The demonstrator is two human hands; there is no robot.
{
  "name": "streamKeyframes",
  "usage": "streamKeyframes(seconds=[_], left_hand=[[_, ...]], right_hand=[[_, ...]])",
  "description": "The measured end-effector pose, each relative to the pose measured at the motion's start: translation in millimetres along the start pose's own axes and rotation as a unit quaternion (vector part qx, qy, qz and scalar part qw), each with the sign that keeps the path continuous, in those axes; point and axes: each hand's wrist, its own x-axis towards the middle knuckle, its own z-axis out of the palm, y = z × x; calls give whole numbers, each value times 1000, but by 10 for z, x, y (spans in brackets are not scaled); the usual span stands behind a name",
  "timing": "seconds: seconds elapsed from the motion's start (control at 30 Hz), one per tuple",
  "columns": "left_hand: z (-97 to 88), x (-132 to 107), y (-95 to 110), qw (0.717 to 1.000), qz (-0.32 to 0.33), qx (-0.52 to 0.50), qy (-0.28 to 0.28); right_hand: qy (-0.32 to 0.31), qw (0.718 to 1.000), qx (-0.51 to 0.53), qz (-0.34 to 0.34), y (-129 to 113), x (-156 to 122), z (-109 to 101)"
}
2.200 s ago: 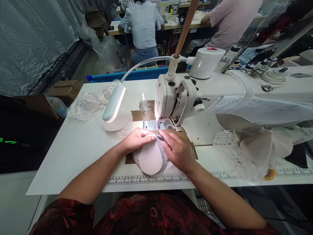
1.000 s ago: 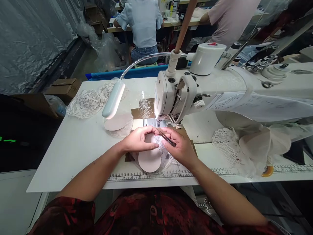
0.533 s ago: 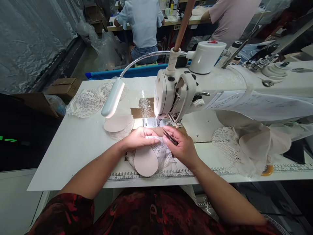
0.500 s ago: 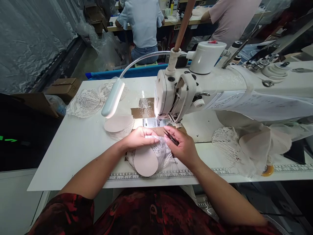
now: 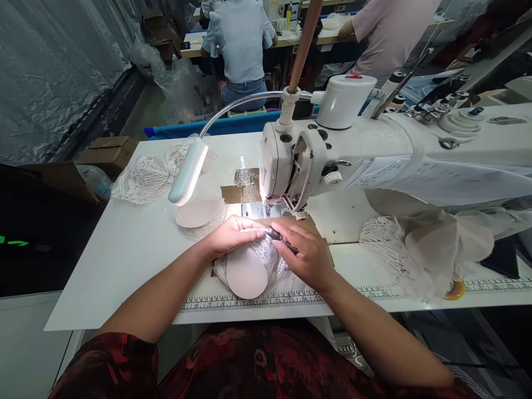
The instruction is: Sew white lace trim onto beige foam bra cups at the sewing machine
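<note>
My left hand (image 5: 235,235) pinches the upper edge of a white lace piece (image 5: 264,252) with a smooth beige bra cup (image 5: 247,272) attached, lying at the table's front. Dark thread snips (image 5: 280,238) are in the grip of my right hand (image 5: 305,252), their tips pointing left at the edge by my left fingertips. Both hands are close together, just in front of the needle area of a white sewing machine (image 5: 291,160). Whether the blades touch the lace or a thread is too small to tell.
A lamp (image 5: 189,172) on a bendy neck hangs left of the machine. More lace (image 5: 143,180) and a beige cup (image 5: 199,212) lie to the left, further lace cups (image 5: 432,244) to the right. A ruler strip (image 5: 199,303) runs along the front edge. Two people sit beyond.
My right hand has brought the snips left to the fabric edge at my left fingertips, and their blades have closed together. The view has shifted slightly.
</note>
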Motion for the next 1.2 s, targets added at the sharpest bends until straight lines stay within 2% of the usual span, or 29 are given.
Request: streamKeyframes(seconds=[0.27,0.6,0.8,1.03,1.2], left_hand=[[22,-14,40,1000,7,10,18],[0,-8,-16,999,21,47,-9],[1,-5,-27,996,27,87,-20],[11,-4,-27,988,47,147,-30],[14,9,-58,982,48,177,-34]], right_hand=[[16,1000,-17,-2,23,-16,1],[14,1000,-23,8,5,-3,13],[8,1000,-3,-13,-31,17,-6],[-30,996,57,67,-33,38,-33],[-54,998,15,-4,6,41,27]])
